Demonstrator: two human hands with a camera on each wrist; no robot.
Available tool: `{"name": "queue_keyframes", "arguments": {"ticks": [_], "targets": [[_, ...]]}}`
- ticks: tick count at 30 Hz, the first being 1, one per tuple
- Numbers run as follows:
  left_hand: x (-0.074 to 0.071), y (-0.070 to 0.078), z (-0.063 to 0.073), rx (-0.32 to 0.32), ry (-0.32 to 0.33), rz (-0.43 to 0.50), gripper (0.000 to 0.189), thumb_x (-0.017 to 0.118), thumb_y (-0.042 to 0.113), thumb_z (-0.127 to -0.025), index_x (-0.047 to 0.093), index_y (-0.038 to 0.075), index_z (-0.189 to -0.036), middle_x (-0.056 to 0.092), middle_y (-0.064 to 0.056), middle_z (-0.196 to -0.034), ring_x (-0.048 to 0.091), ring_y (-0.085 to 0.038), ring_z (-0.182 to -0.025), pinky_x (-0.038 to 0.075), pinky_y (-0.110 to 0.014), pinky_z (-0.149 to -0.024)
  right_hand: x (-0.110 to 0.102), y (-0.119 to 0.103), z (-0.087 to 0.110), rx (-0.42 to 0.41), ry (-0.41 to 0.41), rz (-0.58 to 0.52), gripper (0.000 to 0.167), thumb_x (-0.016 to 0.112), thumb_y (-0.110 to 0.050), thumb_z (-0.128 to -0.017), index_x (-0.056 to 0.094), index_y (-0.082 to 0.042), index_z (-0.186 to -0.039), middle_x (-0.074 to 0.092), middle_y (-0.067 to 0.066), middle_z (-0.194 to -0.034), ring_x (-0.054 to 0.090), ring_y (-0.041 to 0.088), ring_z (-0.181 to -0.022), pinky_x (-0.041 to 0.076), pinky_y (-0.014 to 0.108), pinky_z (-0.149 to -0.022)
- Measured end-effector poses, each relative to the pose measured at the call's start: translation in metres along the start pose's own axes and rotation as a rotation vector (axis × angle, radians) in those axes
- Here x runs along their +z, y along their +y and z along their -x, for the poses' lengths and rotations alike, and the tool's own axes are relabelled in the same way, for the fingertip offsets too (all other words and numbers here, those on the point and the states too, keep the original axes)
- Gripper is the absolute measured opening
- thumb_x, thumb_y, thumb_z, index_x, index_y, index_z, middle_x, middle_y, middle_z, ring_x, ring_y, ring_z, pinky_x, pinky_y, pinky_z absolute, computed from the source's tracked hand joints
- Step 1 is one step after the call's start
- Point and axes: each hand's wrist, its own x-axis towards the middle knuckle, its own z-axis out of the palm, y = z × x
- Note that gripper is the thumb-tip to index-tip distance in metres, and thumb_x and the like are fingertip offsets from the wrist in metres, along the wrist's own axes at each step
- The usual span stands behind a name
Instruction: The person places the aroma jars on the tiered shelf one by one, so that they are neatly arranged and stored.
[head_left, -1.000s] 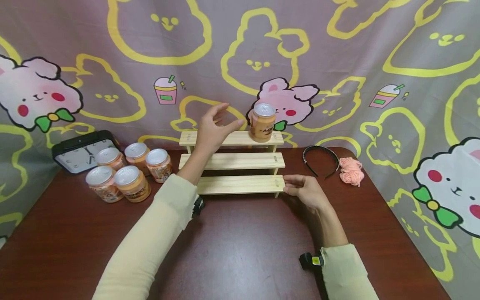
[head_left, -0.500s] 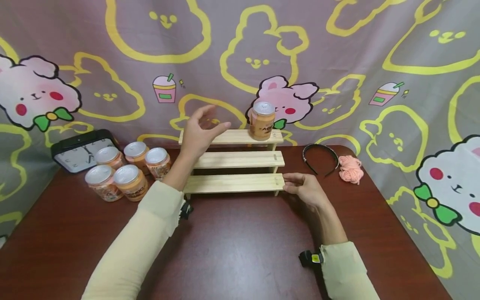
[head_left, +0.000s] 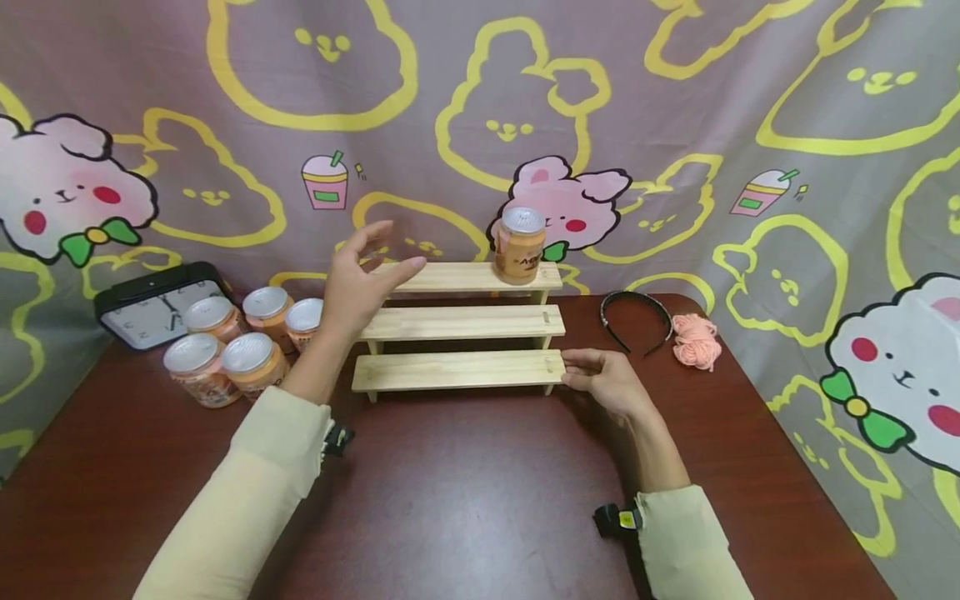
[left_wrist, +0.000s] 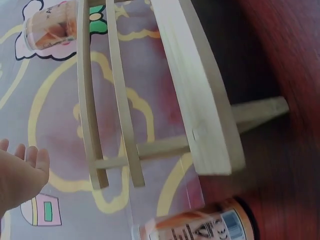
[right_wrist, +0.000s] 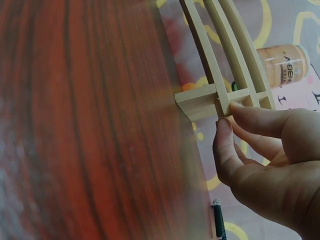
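Observation:
A three-tier wooden display shelf (head_left: 457,368) stands at the back of the table. One orange can (head_left: 520,248) with a silver top is upright on its top tier, toward the right end. My left hand (head_left: 352,287) is raised at the left end of the top tier, thumb and fingers spread, holding nothing; in the left wrist view that hand (left_wrist: 22,177) is apart from the wood. With thumb and fingers, my right hand (head_left: 609,385) pinches the right end of the lowest tier, as the right wrist view shows up close.
Several matching cans (head_left: 202,385) stand grouped on the left, partly behind my left forearm. Behind them leans a black-framed clock (head_left: 142,323). Right of the shelf lie a dark headband (head_left: 606,321) and a pink yarn skein (head_left: 697,342). A patterned curtain (head_left: 420,167) hangs behind the table.
My left hand has moved left, away from the can on the top tier, toward the shelf's left end. The right hand stays at the lowest tier's right end.

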Motion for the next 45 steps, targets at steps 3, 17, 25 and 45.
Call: {"name": "queue_keyframes", "arguments": {"ticks": [3, 17, 25, 45], "targets": [[-0.005, 0.0, 0.001, -0.001, 0.016, -0.012, 0.066, 0.085, 0.019, -0.083, 0.056, 0.001, -0.14, 0.056, -0.015, -0.141, 0.05, -0.025, -0.127, 0.041, -0.039, -0.11, -0.001, -0.001, 0.0, -0.005, -0.002, -0.007, 0.044, 0.069, 0.007, -0.092, 0.056, 0.015, -0.133, 0.065, 0.028, -0.121, 0.063, 0.011, -0.096, 0.054, 0.019, -0.076], [-0.032, -0.001, 0.016, -0.027, 0.045, -0.089, 0.066, 0.083, 0.025, -0.085, 0.057, 0.009, -0.143, 0.055, -0.01, -0.144, 0.051, -0.02, -0.129, 0.042, -0.04, -0.108, -0.001, 0.002, -0.001, -0.003, -0.003, -0.017, 0.044, 0.068, 0.007, -0.092, 0.056, 0.015, -0.133, 0.066, 0.026, -0.119, 0.063, 0.011, -0.096, 0.054, 0.019, -0.075], [-0.047, -0.002, 0.022, -0.039, 0.076, -0.102, 0.066, 0.083, 0.024, -0.086, 0.056, 0.007, -0.143, 0.058, -0.009, -0.14, 0.05, -0.019, -0.126, 0.042, -0.04, -0.108, -0.001, 0.004, -0.002, -0.004, -0.005, -0.009, 0.043, 0.068, 0.007, -0.092, 0.057, 0.014, -0.133, 0.067, 0.025, -0.119, 0.063, 0.011, -0.097, 0.054, 0.02, -0.076], [-0.092, -0.002, 0.039, -0.115, 0.165, -0.234, 0.068, 0.082, 0.032, -0.087, 0.054, 0.014, -0.146, 0.054, -0.009, -0.146, 0.051, -0.02, -0.13, 0.04, -0.036, -0.11, 0.0, -0.001, 0.001, 0.01, -0.002, -0.029, 0.044, 0.068, 0.007, -0.092, 0.056, 0.015, -0.133, 0.066, 0.026, -0.12, 0.063, 0.01, -0.096, 0.054, 0.021, -0.076]]}}
